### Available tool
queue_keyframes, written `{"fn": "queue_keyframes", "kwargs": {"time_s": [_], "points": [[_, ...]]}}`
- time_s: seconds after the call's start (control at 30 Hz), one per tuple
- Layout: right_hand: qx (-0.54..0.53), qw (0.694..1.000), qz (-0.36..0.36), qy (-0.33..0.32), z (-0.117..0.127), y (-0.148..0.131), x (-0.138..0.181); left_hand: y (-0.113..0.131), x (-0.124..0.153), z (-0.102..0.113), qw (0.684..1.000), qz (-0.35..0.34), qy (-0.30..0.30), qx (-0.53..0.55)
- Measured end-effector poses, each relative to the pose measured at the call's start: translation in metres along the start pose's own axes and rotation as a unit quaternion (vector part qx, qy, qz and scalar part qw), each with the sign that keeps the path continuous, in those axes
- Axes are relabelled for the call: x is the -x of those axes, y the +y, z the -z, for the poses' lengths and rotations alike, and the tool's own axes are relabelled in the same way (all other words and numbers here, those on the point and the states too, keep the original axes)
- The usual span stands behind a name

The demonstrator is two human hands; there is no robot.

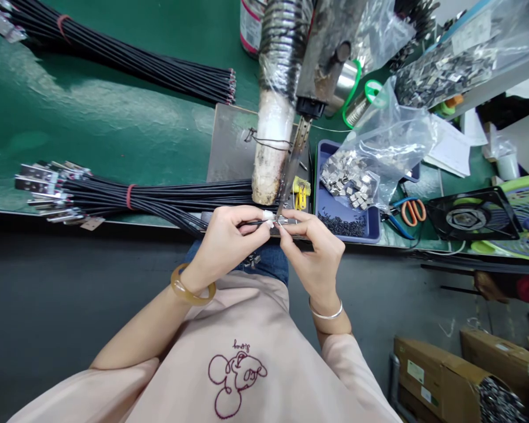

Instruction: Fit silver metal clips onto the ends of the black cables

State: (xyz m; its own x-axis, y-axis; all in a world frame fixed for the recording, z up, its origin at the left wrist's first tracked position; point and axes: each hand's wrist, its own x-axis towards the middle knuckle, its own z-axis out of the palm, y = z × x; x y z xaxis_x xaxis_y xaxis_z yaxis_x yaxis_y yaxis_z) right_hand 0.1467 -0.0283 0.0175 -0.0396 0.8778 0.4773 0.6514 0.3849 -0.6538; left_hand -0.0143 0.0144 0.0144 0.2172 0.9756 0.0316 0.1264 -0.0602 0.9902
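Note:
My left hand [235, 238] is closed, thumb and forefinger pinching the end of a black cable [249, 222]; white tape wraps fingertips of this hand. Facing it, my right hand [312, 241] is closed in a pinch, with a small silvery piece at its fingertips that is too small to name. Between the two hands comes down the tip of a soldering iron [294, 158], fixed from above. Just behind my left hand lies a bundle of black cables [180, 197], tied with a red band and fitted with metal connectors at its left end.
A foil-wrapped duct [275, 117] hangs beside the iron. To the right stands a blue tray [372, 232] with metal shells and small black parts. Beyond are pliers [409, 212], a black fan [471, 216] and solder spools [364, 103]. Another cable bundle [136, 59] lies at the back left.

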Motion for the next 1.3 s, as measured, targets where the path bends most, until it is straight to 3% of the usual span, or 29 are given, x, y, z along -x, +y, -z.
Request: {"fn": "queue_keyframes", "kwargs": {"time_s": [0.53, 1.03, 1.3], "points": [[-0.022, 0.999, -0.035, 0.001, 0.0005, -0.0013, 0.0018, -0.0029, 0.0024, 0.0004, 0.999, 0.015, 0.002, 0.028], [-0.017, 1.0, -0.012, 0.008, -0.0005, 0.0008, -0.002, -0.0007, -0.001, 0.0022, 0.999, -0.051, -0.01, 0.013], [-0.025, 0.999, -0.029, 0.003, 0.0027, 0.0016, 0.0021, 0.0012, -0.0003, 0.0, 0.998, -0.049, -0.02, -0.028]]}}
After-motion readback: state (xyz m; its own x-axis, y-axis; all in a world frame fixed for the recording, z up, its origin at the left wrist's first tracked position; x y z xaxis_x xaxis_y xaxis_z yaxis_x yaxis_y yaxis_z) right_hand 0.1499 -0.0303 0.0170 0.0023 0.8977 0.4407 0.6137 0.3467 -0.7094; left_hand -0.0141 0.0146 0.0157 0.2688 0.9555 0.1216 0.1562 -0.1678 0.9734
